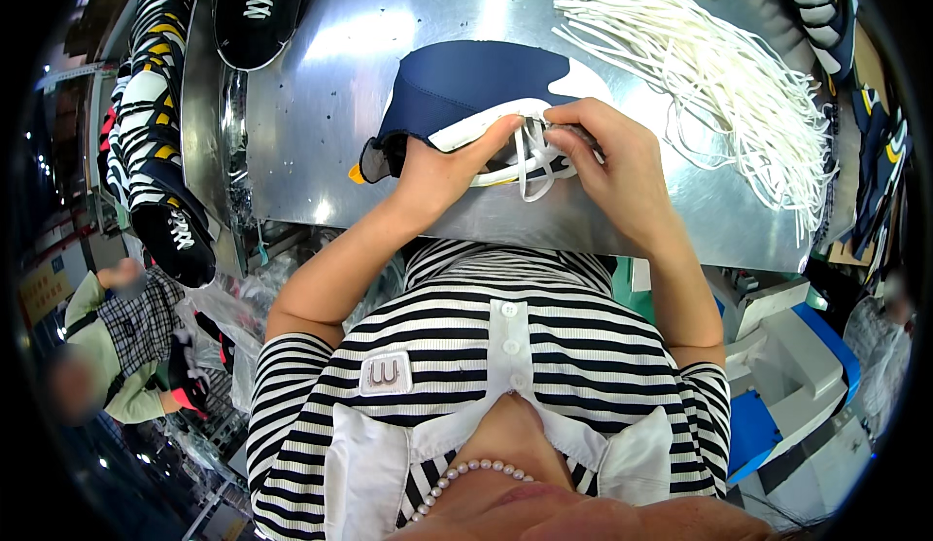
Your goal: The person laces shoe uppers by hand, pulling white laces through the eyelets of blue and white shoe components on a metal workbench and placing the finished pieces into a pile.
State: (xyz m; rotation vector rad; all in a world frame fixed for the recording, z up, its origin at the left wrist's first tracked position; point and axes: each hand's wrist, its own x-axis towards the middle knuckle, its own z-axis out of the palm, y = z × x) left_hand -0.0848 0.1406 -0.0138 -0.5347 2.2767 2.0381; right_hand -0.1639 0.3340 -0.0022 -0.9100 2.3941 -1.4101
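Note:
A navy and white shoe upper (466, 84) lies on the shiny metal table (330, 104). My left hand (442, 167) pinches its white edge near the eyelets. A white lace (528, 167) runs through the upper, and my right hand (607, 152) grips the upper at that laced part. The two hands almost touch over the lace. The lace ends hang down toward the table's near edge.
A big bundle of white laces (719, 65) spreads over the table's right side. A black shoe with white laces (260, 1) lies at the far left. Black, white and yellow shoes (146, 123) hang on the left and others (826, 16) on the right. Another person (117, 337) sits lower left.

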